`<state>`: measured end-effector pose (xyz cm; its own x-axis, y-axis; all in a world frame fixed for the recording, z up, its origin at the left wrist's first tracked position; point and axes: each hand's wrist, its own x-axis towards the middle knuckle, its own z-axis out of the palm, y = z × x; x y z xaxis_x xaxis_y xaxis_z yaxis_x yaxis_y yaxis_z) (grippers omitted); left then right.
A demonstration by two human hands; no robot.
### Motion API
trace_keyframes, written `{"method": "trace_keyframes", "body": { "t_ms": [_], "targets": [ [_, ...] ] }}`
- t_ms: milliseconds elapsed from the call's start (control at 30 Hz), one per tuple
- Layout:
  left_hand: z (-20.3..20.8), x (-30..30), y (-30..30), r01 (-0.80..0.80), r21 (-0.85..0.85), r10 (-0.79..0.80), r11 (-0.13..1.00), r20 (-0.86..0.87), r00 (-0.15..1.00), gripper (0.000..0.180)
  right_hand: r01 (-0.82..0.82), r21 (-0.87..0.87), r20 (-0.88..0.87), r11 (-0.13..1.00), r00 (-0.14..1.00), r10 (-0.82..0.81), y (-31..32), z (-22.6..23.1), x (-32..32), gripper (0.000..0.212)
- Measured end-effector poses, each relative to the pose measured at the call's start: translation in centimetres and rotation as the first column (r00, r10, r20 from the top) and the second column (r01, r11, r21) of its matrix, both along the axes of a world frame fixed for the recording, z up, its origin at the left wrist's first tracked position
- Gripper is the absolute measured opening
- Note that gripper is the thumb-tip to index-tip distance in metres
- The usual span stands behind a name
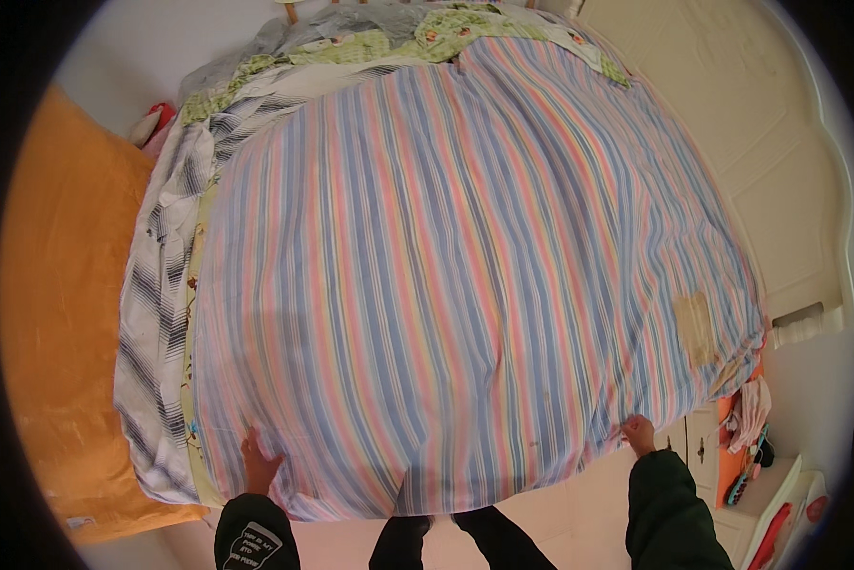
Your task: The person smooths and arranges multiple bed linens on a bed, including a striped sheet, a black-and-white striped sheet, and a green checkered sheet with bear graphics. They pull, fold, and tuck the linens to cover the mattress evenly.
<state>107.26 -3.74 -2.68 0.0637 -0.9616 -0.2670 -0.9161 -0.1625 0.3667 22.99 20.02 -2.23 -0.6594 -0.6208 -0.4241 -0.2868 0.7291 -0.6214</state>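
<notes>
A large striped bed sheet point(417, 256) in blue, pink, yellow and white is spread over the bed, with soft wrinkles running down its right half. At the sheet's near left corner, my left hand point(260, 463) rests on the cloth, its thumb standing apart from the fingers. Further right, my right hand point(639, 435) is closed on the sheet's near edge. A tan rectangular patch point(696, 329) shows on the right part of the sheet.
Beneath lie a black-and-white patterned cover point(151, 351) and green floral cloth point(355, 47). A cream headboard point(740, 123) stands right, an orange panel point(66, 313) left. Near right, a white drawer cabinet point(700, 439) has a brush point(737, 486) beside it.
</notes>
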Motion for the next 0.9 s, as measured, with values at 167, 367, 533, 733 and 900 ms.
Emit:
{"method": "trace_keyframes", "body": {
  "t_ms": [167,367,533,733,900],
  "targets": [
    [-0.3,-1.5,0.1,-0.068,0.113,0.063,0.991,0.044,0.997,0.107,-0.044,0.378,-0.328,0.925,0.928,0.178,2.9,-0.1,-4.4,0.015],
    [0.2,-2.8,0.2,-0.053,0.074,0.041,0.996,0.15,0.988,0.11,-0.268,0.414,-0.61,0.87,0.627,0.484,-6.1,3.2,0.4,0.03],
    [1.7,-4.5,-0.5,-0.145,0.201,0.099,0.969,0.22,0.97,0.109,-0.727,-0.158,-0.548,0.668,0.627,0.553,-24.0,10.4,21.2,0.038],
    [3.7,-2.7,-0.9,-0.058,0.138,0.053,0.989,0.039,0.998,0.088,-0.838,-0.037,-0.599,0.545,0.455,0.659,-36.9,12.1,40.4,0.08],
    [4.4,4.8,-6.6,-0.031,-0.172,0.003,0.985,-0.161,0.987,0.036,-0.722,0.405,-0.452,0.561,0.375,0.809,-37.5,8.8,43.5,0.116]
  ]
}}
